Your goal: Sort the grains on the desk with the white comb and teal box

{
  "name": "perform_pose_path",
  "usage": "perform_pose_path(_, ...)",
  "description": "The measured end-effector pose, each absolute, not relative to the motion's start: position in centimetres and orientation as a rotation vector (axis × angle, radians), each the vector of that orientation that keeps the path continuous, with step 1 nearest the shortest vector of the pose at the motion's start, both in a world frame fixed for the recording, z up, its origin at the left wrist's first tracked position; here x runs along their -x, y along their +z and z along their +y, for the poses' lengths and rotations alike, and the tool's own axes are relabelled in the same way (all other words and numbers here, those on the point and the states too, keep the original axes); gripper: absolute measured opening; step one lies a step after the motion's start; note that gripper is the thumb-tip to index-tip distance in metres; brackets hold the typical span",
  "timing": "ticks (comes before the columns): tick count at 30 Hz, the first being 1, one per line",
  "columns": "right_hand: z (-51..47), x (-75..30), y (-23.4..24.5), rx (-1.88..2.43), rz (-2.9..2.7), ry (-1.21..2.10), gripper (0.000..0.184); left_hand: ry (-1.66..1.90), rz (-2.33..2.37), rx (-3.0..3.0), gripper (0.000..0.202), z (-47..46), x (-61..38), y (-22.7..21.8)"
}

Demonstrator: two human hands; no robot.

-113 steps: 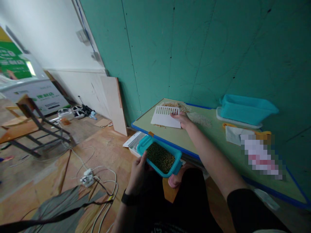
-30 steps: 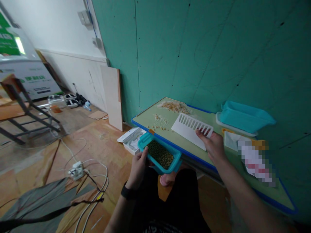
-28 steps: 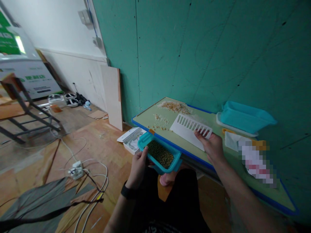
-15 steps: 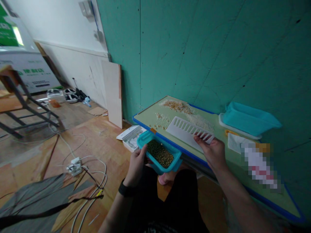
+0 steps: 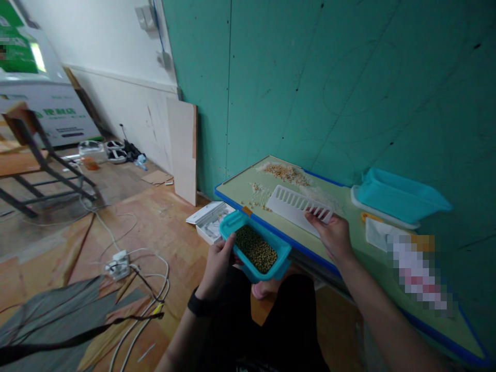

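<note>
My left hand (image 5: 219, 261) grips the near-left rim of a turquoise plastic container (image 5: 285, 254), thumb on top. It is held just below the front edge of the pale-green board (image 5: 354, 253). Green beans and yellowish beans lie inside it. My right hand (image 5: 334, 235) is closed on the right end of a white slotted plastic divider (image 5: 290, 211), held low over the board. Whether the divider touches the board I cannot tell. Beyond it lie a pile of yellow beans (image 5: 289, 174) and spread white grains (image 5: 320, 196); a few loose beans (image 5: 256, 188) are near its left end.
A second turquoise container (image 5: 403, 194) sits on a white tray at the board's back right. Beside it lies a white packet (image 5: 377, 232). An opened white box (image 5: 209, 222) is on the floor, left of the container. Cables and a power strip (image 5: 118, 264) lie farther left.
My right hand has shifted a little left along the board with the divider. The left hand and its container stay nearly where they were; the view has turned slightly.
</note>
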State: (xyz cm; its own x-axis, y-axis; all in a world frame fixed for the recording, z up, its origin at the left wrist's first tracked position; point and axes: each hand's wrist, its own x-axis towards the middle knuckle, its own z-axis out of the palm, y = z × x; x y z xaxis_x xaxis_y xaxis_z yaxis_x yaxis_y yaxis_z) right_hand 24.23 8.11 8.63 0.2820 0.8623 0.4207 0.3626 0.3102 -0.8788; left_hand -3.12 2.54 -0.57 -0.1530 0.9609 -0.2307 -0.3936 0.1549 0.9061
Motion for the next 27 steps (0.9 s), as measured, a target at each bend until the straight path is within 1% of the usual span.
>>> perform_pose_path(4,6.8,-23.9,8.7,1.253,-1.347,0.521,0.033,1.359,1.124,-0.674,0.063,2.2,3.0,-0.3)
perform_pose_path(7,5.8,-23.5,9.0,1.211,-1.383,0.571,0.030,1.362,1.121,-0.681,0.061,2.0,3.0,-0.1)
perform_pose_path(10,6.1,-23.3,8.9,1.191,-1.361,0.507,0.028,1.355,1.126,-0.706,0.059,1.9,3.2,-0.1)
perform_pose_path(15,8.4,-23.4,8.2,1.230,-1.323,0.399,0.031,1.361,1.137,-0.701,0.056,2.0,3.6,0.5)
perform_pose_path(23,7.6,-22.3,8.2,1.189,-1.381,0.466,0.028,1.339,1.183,-0.681,0.057,2.8,4.2,1.5)
perform_pose_path(27,6.3,-21.7,8.3,1.176,-1.367,0.512,0.029,1.323,1.180,-0.697,0.056,3.0,4.3,1.7)
